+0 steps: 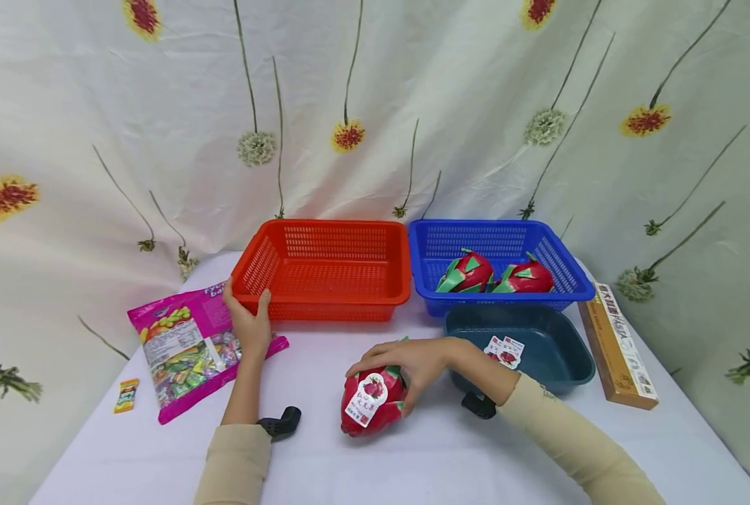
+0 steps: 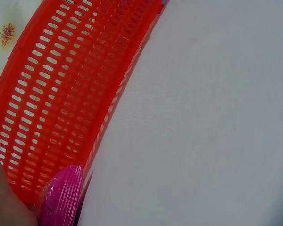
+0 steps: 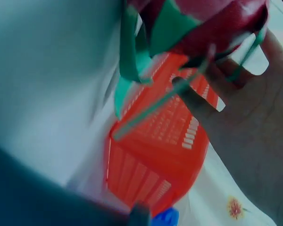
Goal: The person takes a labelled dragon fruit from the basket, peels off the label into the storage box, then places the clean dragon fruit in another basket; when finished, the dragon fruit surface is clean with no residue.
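Cupping a dragon fruit (image 1: 378,415) from above, the right grip (image 1: 416,361) is spread to the fruit's width, fingers and thumb bent round it. The fruit lies just beneath and left of that grip, long axis slanting from its far, stem end to the near left. Ahead and left of the right grip sits the red basket (image 1: 333,312), nothing showing inside; the left grip (image 1: 251,326) holds its near left corner, thumb and fingers apart. Ahead and right, the blue basket (image 1: 476,300) carries two more fruits (image 1: 474,272); to the right, the teal tub (image 1: 564,380) holds printed labels (image 1: 504,352).
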`<state>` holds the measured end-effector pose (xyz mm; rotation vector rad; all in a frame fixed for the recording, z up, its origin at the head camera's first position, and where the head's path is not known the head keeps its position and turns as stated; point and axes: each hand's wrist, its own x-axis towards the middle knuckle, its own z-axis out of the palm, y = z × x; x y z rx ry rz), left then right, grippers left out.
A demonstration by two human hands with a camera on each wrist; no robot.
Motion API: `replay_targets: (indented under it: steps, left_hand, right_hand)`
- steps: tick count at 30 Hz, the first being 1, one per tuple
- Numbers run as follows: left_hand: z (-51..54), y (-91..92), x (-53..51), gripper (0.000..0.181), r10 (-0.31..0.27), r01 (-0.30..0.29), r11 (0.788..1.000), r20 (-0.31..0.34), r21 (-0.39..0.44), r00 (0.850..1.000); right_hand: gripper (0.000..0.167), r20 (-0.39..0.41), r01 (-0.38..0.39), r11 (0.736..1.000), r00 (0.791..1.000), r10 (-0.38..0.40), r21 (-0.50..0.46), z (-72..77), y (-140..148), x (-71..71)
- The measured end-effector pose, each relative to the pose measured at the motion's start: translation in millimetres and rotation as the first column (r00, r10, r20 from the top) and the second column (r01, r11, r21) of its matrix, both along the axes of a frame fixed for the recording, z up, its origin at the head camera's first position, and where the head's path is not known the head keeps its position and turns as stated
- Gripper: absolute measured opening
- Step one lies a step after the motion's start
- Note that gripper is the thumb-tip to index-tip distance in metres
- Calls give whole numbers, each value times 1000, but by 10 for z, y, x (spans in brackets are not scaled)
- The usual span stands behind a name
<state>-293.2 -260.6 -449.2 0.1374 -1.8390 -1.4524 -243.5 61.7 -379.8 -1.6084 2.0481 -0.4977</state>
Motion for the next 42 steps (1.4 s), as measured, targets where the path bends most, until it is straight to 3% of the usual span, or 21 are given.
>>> replay_targets:
  steps: [5,9,13,17,21,25,28,31,33,39,42]
  left_hand:
    - [-6,7,-13,70,7,-7,1000,-5,-5,1000]
    - [5,-4,-38,70,9,-9,1000,-19,-8,1000]
    - [4,-22,-61,70,5,-5,1000,-27,9,1000]
    - [5,-43,-65,70,18,-17,1000,-23,19,1000]
    - [24,-44,-47,69,16,-15,1000,-29,14,999]
    - [29,-38,-32,69,5,-5,1000,-29,24,1000]
    - [25,-36,-31,69,1,0,1000,-19,28,1000]
    - [14,-31,-39,69,1,-1,1000,-6,31,1000]
    - [8,-26,-43,69,0,0,999,-1,32,1000]
    - [-2,-2,-31,68,5,-6,1000,18,23,1000]
    - [-9,15,-15,68,7,-8,1000,23,17,1000]
  right_hand:
    - [95,-46,-3,1000,999,4,28,33,97,6]
    - [89,-13,16,1000,1000,-16,9,95,189,51]
    - [72,87,66,991,995,-56,-118,47,277,93]
    - [55,147,213,937,973,-178,-276,-105,279,197]
    - [72,130,392,854,920,-371,-342,-203,271,340]
    - [97,53,569,770,812,-581,-288,-244,301,471]
    - [99,44,659,711,740,-671,-244,-269,319,551]
    - [91,81,692,679,713,-697,-244,-293,330,599]
    - [86,118,686,679,721,-683,-261,-303,340,607]
    - [72,192,593,728,803,-564,-344,-381,385,535]
    - [68,219,585,726,810,-544,-362,-429,395,519]
